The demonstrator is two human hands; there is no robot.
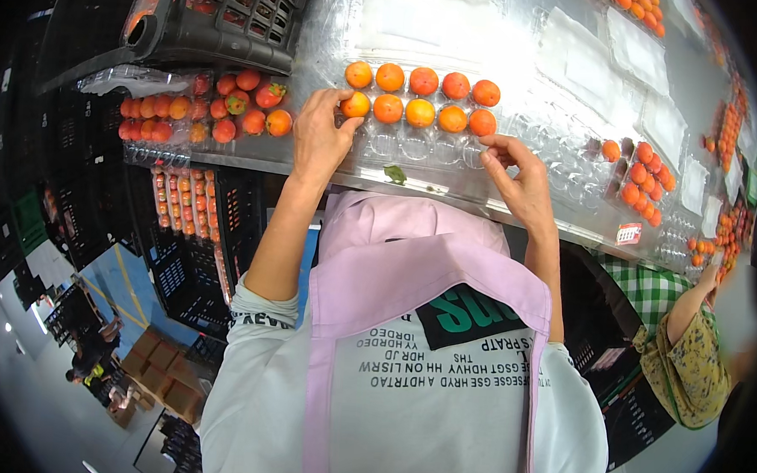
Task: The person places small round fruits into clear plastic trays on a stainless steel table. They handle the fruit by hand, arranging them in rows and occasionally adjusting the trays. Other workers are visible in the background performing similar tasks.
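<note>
Two rows of orange-red persimmons (424, 81) sit in a clear plastic tray (415, 145) on the metal table before me. The tray's row of cups nearest me holds no fruit. My left hand (326, 128) is at the left end, with thumb and fingers around the near-row end persimmon (355, 105). At the opposite end, my right hand (516, 176) hovers beside the last persimmon (483, 122), its fingers bent and apart. Nothing shows between them; whether a fingertip touches the tray's edge is unclear.
A black crate (228, 42) of fruit stands at the upper left, with loose persimmons (254, 121) below it. Clear trays (563, 137) lie to the right. A green leaf (394, 174) is near the table edge. A co-worker's arm (693, 304) shows at far right.
</note>
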